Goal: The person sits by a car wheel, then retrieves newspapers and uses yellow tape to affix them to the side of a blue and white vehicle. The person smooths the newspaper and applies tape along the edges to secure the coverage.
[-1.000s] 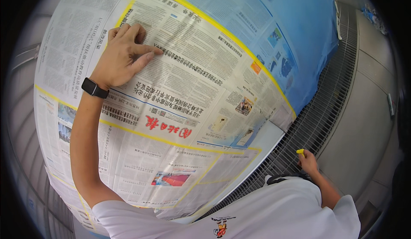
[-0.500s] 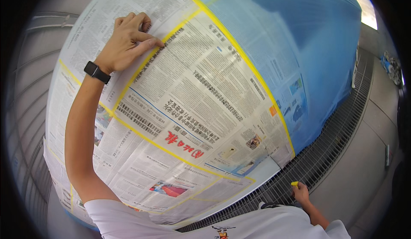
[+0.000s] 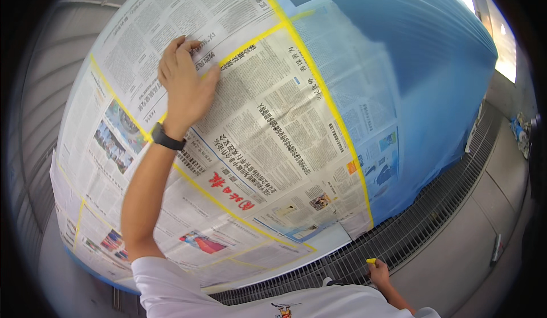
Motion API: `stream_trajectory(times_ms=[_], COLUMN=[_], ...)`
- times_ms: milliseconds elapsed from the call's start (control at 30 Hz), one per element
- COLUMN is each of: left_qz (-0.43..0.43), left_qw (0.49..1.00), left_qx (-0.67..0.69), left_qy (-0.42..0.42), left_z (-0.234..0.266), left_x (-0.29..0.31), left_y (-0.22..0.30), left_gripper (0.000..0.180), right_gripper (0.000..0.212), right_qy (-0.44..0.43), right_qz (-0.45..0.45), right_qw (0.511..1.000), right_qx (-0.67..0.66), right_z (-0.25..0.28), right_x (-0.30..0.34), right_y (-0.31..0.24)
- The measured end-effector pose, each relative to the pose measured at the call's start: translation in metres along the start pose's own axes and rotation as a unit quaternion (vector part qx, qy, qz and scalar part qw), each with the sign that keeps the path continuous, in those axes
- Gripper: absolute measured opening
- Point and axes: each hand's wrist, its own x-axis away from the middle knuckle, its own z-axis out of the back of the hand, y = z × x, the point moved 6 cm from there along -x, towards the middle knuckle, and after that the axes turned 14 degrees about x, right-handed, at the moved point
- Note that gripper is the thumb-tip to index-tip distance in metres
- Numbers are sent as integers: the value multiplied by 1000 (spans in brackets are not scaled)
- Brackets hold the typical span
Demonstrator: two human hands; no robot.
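My left hand [image 3: 188, 84], with a dark watch on the wrist, lies over newspaper sheets [image 3: 268, 158] that cover a large curved body. Its fingers are extended, the tips slightly bent on the upper sheet, and its palm hides part of a yellow tape strip [image 3: 250, 43] along a seam between sheets. Low on the right, apart from the paper, my right hand [image 3: 380, 275] is closed on a small piece of yellow tape [image 3: 371, 261]; whether it is a roll cannot be made out. Another yellow strip [image 3: 333, 110] runs down the right edge of the newspaper.
Blue plastic film [image 3: 439, 90] drapes over the body's right side, partly overlapping newspaper. Beneath it a dark floor grate [image 3: 421, 212] curves along the grey floor [image 3: 456, 244]. A small object [image 3: 496, 248] lies there. A ribbed grey wall [image 3: 37, 96] stands at left.
My left hand has slid down along the tape seam toward me, its fingers now straighter and flatter. My right hand still holds the yellow tape. The whole view has shifted slightly.
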Motion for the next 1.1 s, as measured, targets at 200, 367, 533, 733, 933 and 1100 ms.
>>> stream_trajectory(times_ms=[200, 367, 533, 733, 933, 1100], left_qz=[23, 36, 55, 56, 103, 227], left_qw=[998, 999, 997, 993, 990, 970], left_qx=[-16, 27, 52, 45, 63, -30], left_qy=[61, 20, -14, -97, -75, -87], left_z=[-20, -21, -1, -5, -2, -4], left_x=[29, 17, -14, -13, -18, -25], left_y=[19, 14, -15, -17, -3, 4], left_gripper=[66, 74, 98, 124, 131, 144], right_gripper=[21, 21, 24, 36, 41, 40], right_qy=[-35, -2, -31, -65, -117, -147], right_qz=[15, 22, -47, 113, 298, 419], right_qw=[998, 998, 992, 991, 944, 893], right_qx=[50, 57, 117, 15, 76, 71], right_z=[9, 17, 1, -35, -68, -56], right_x=[-14, -21, -38, -54, -85, -105], right_y=[3, -9, -21, -11, 15, -13])
